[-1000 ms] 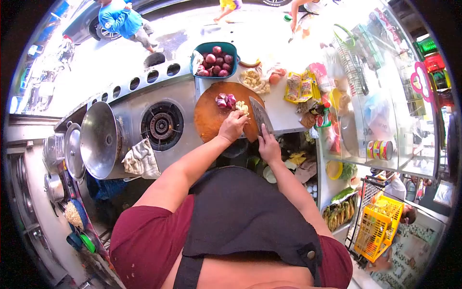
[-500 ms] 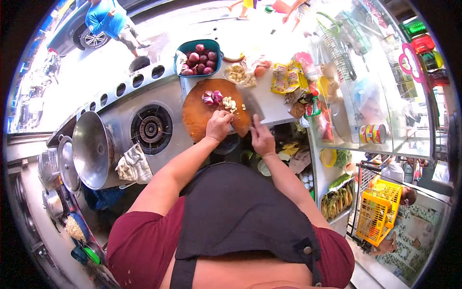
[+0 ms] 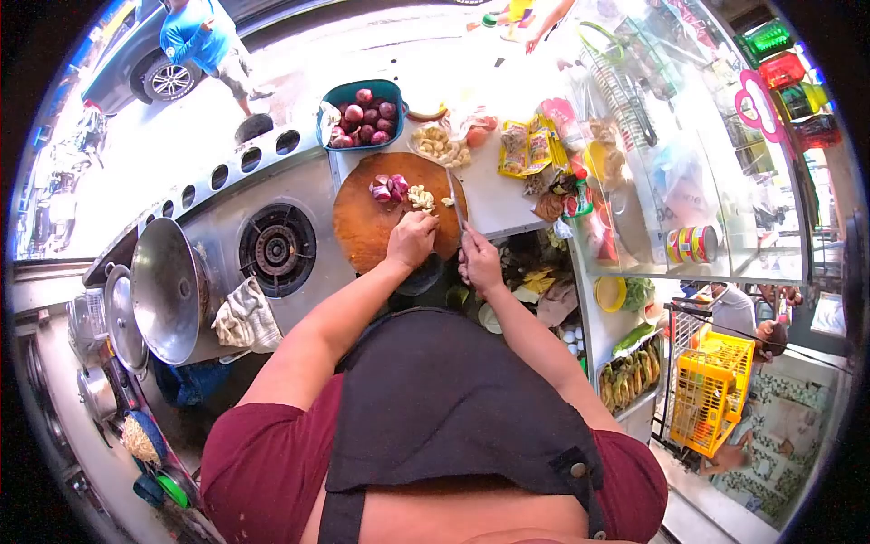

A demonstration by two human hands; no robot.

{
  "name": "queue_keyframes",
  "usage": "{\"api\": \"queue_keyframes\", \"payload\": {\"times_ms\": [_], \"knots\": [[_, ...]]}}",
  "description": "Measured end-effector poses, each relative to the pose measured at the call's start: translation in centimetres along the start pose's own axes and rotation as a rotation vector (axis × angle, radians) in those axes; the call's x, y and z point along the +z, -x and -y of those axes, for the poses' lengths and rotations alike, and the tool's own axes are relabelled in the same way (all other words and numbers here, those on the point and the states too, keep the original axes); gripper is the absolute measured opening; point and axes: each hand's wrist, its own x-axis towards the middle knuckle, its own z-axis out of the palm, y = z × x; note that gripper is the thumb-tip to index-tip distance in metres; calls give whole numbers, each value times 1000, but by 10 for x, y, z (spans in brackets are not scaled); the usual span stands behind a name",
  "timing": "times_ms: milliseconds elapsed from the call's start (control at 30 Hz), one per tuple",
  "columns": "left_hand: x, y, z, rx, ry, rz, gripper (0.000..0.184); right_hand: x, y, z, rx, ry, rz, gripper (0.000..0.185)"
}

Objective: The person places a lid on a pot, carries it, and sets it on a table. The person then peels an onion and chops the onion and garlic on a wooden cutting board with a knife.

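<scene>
A round wooden chopping board (image 3: 367,218) carries red onion pieces (image 3: 389,188) and, right of them, pale garlic pieces (image 3: 420,198). My left hand (image 3: 413,238) is closed at the board's near side, just below the garlic; what its fingers hold, if anything, is hidden. My right hand (image 3: 480,261) is wrapped round the handle of a cleaver. The cleaver (image 3: 456,201) is seen nearly edge-on over the board's right side, close to a small garlic bit (image 3: 448,202).
A teal basin (image 3: 395,91) of red onions and a bag of garlic (image 3: 439,145) stand behind the board. Left are a gas burner (image 3: 277,250), a cloth (image 3: 247,317) and a wok (image 3: 166,290). Yellow packets (image 3: 528,148) and a glass case (image 3: 725,190) are right. A person (image 3: 201,41) stands beyond.
The cleaver has gone from lying broad side up to nearly edge-on, with my right hand turned around its handle. My left hand has drawn back from the garlic. The view has shifted.
</scene>
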Motion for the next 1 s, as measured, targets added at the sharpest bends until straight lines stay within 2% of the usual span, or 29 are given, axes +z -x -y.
{"api": "queue_keyframes", "payload": {"times_ms": [167, 267, 367, 567, 633, 667, 733, 767, 800, 833, 867, 900, 967, 1000], "knots": [[-4, -23, 15, -98, -134, 40, 12, 22, -12, 31, 158, -150, 205, 45], [-14, -30, 13, -138, -91, -106, 13, 16, -14, 47, 259, -382, 250, 42], [-18, -29, 3, -95, -51, -112, 12, -9, -16, 48, 292, -484, 307, 41], [37, -49, 2, 46, -24, -24, 8, -32, -4, 50, 197, -305, 129, 42], [40, -52, 3, 92, -155, 16, 9, -34, -3, 48, 132, -25, 70, 46], [37, -54, 6, 146, -151, 22, 15, -36, -7, 43, 135, -27, 69, 46], [21, -48, -6, 90, -110, -9, 18, -37, -19, 34, -141, 460, 18, 49], [13, -41, -13, 34, -67, -41, 20, -36, -21, 31, -138, 453, 17, 49], [7, -33, -15, 35, -70, -36, 20, -32, -20, 31, -574, 630, -86, 51], [3, -25, -15, -78, -41, 15, 22, -24, -14, 43, -1016, 797, -194, 54], [1, -21, -15, -191, -11, 63, 24, -20, 3, 52, -914, 822, -184, 58], [3, -20, -13, -193, -12, 64, 24, -21, 6, 44, -913, 822, -182, 58], [10, -15, -6, -264, 23, 179, 25, -26, -2, 12, -1067, 944, -217, 61], [10, -16, -5, -270, 21, 176, 25, -34, -13, -22, -840, 1075, -122, 63]]}}
